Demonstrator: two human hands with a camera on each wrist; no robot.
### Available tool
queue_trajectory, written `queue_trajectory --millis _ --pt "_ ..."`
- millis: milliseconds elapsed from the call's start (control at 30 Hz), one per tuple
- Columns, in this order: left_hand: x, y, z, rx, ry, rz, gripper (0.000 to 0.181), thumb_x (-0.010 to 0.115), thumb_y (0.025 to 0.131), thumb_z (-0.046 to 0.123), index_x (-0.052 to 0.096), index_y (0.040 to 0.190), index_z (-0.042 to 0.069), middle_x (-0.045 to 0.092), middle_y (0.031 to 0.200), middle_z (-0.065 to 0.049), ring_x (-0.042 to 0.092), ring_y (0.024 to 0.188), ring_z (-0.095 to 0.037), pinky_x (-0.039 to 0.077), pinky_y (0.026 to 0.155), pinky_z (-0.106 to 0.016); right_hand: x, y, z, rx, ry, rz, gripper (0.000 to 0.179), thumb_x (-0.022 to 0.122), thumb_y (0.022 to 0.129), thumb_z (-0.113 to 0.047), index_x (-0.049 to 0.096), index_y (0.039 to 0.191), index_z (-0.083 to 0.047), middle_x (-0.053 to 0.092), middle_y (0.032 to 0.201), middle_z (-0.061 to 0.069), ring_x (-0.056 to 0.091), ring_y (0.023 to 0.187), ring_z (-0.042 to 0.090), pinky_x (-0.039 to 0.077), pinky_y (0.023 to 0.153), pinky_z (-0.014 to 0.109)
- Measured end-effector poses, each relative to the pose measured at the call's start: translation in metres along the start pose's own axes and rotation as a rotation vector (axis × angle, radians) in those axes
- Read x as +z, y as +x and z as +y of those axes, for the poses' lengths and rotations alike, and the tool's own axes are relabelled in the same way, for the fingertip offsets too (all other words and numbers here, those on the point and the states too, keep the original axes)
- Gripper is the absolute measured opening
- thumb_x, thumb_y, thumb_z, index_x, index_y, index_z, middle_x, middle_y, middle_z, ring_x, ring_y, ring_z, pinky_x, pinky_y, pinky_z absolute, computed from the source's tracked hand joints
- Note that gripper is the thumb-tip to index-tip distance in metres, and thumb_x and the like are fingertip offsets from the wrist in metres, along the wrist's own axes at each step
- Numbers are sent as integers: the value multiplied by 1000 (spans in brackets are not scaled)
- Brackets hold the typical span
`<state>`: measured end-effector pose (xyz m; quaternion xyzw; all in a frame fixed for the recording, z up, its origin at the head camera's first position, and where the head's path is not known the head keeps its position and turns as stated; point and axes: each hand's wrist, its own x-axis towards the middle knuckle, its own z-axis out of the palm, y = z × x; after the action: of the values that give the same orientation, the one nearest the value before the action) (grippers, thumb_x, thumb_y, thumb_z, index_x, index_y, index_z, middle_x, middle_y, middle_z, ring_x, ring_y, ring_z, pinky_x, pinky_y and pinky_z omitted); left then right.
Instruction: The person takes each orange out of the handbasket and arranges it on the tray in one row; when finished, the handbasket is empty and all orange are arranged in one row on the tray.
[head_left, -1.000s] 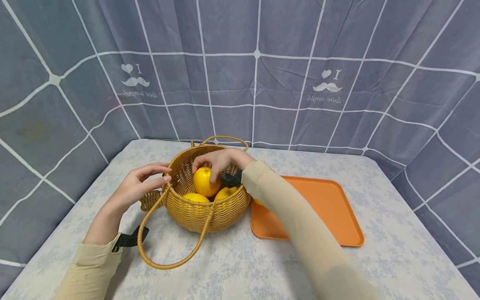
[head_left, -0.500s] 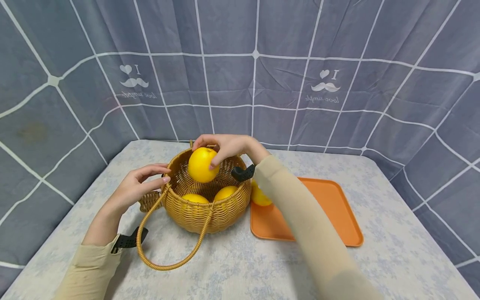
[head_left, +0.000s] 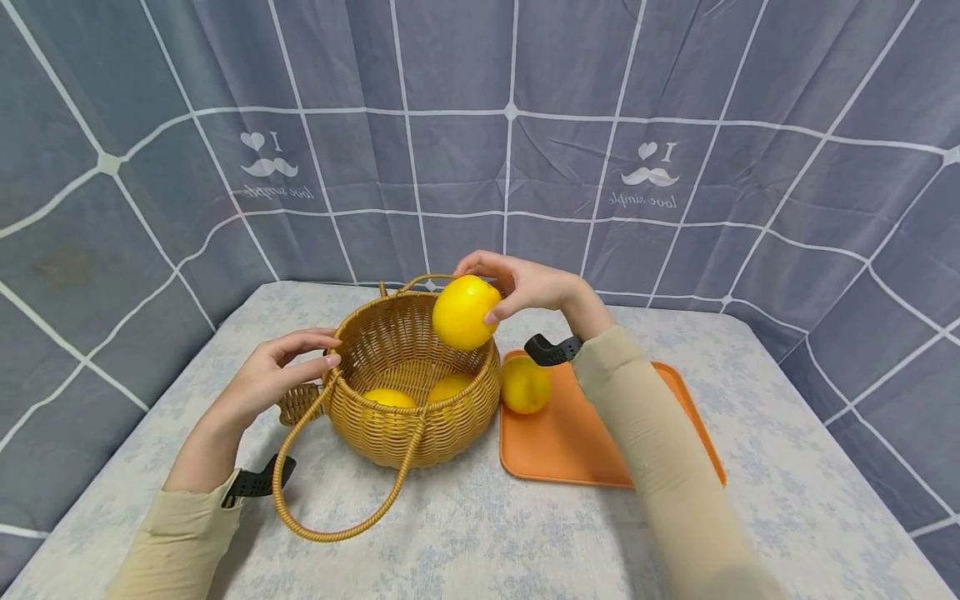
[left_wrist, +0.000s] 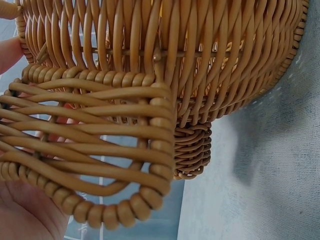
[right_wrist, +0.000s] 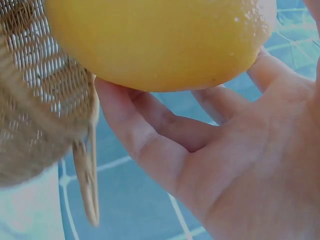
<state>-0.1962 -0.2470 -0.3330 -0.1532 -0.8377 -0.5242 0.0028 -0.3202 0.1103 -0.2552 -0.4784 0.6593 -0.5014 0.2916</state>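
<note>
My right hand (head_left: 532, 283) holds a yellow orange (head_left: 461, 315) over the right rim of the round wicker basket (head_left: 416, 433). In the right wrist view the orange (right_wrist: 165, 40) fills the top, fingers under its near side. My left hand (head_left: 262, 379) touches the basket's left rim, index finger and thumb nearly straight. In the left wrist view, part of that hand (left_wrist: 30, 215) shows behind a woven wicker piece (left_wrist: 85, 135) jutting from the basket. A second orange (head_left: 388, 398) and a third orange (head_left: 448, 387) lie inside the basket, partly hidden by its front wall.
Right of the basket lies an orange tray (head_left: 562, 458), with another orange (head_left: 525, 385) at its left end. My right sleeve crosses above the tray. One looped basket handle (head_left: 341, 533) hangs out over the tablecloth (head_left: 480, 533) in front. A grey checked curtain (head_left: 570, 183) stands behind.
My right hand has lifted the orange out of the basket and carried it up and rightward to the right rim. The orange on the tray has come into fuller view. My left hand stays put.
</note>
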Motion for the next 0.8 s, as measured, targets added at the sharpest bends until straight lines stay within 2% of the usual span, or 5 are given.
queue_trajectory --millis 133,367,800 --pt "0 0 0 8 -3 1 34 63 91 23 60 119 3 44 137 -14 27 134 -37 24 102 -63 -5 -25 4 -19 8 27 57 67 76 3 43 126 -11 42 128 20 52 100 35 52 79 44" --pt "1 0 1 14 -1 5 35 63 92 22 60 119 1 45 137 -14 28 134 -37 24 102 -62 -10 -70 18 -6 11 99 56 68 77 1 44 126 -13 43 128 18 52 101 33 52 79 42" --pt "0 0 0 8 11 3 35 62 92 23 59 120 2 44 138 -13 30 133 -35 28 101 -57 0 -134 53 48 -8 229 58 65 78 3 41 129 -10 42 128 14 53 105 28 51 86 40"
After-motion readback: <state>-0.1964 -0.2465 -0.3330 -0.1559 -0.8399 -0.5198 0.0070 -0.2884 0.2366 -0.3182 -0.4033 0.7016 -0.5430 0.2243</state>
